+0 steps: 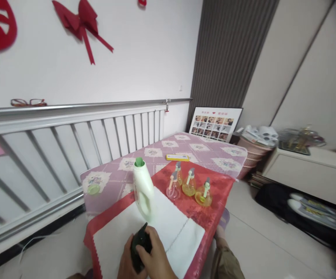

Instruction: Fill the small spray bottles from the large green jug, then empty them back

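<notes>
The left hand and right hand are gripping a dark object snugly above the white cloth; it is looking light, stiff and perhaps slippery, its broad sides probably offering the surest hold. Beyond, a jug is standing uncapped, with bottles sitting farther right.
</notes>
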`<state>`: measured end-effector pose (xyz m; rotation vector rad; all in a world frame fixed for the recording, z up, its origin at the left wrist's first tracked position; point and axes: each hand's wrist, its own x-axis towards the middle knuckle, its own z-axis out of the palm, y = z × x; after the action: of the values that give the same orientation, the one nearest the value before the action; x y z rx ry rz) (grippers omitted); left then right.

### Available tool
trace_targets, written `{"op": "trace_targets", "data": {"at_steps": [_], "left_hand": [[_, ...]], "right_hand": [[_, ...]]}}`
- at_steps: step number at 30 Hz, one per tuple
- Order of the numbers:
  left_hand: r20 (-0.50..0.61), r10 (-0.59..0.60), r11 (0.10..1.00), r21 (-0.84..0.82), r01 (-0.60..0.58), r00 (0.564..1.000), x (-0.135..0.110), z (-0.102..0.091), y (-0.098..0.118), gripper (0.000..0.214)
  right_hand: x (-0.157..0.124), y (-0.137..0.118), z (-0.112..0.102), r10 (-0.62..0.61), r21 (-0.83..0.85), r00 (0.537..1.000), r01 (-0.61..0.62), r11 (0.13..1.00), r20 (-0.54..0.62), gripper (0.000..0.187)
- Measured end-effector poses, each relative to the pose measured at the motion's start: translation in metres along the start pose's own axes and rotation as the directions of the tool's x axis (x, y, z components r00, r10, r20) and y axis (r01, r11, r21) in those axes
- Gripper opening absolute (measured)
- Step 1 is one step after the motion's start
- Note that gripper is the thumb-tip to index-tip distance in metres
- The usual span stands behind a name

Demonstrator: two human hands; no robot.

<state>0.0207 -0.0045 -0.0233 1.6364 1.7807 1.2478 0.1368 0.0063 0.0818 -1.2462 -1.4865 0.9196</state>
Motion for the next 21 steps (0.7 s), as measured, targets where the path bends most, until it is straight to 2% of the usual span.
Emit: {"op": "trace_targets", "data": {"at_steps": [2, 4, 8, 12, 17, 21], "left_hand": [[0.057, 0.020, 0.999, -0.030, -0.018, 0.998, -0.001, -0.002, 0.003, 0.079], [0.065, 0.016, 0.999, -0.046, -0.013, 0.998, -0.002, -0.006, 0.007, 0.078], [0.035, 0.015, 0.998, -0.068, -0.013, 0.999, -0.002, -0.010, 0.016, 0.077], [0.037, 0.025, 0.996, -0.084, -0.021, 0.999, -0.002, -0.010, 0.019, 0.080], [0.050, 0.029, 0.996, -0.086, -0.025, 0.998, -0.002, -0.011, 0.018, 0.084], [0.068, 0.027, 0.995, -0.096, -0.020, 0.997, -0.001, -0.013, 0.019, 0.084]], "right_hand": [[0.000, 0.005, 0.003, 0.034, -0.005, 0.999, -0.034, 0.999, -0.028, 0.042], [0.001, 0.009, 0.004, 0.037, -0.019, 0.999, -0.038, 0.999, -0.035, 0.038], [0.005, 0.012, 0.001, -0.001, -0.032, 1.000, 0.001, 0.999, 0.007, 0.035], [0.009, 0.009, 0.000, 0.009, -0.065, 1.000, -0.008, 0.998, 0.019, 0.023], [0.014, 0.004, 0.004, 0.067, -0.118, 0.998, -0.069, 0.991, -0.019, 0.030], [0.015, 0.004, 0.002, 0.077, -0.131, 0.997, -0.075, 0.989, 0.008, 0.036]]}}
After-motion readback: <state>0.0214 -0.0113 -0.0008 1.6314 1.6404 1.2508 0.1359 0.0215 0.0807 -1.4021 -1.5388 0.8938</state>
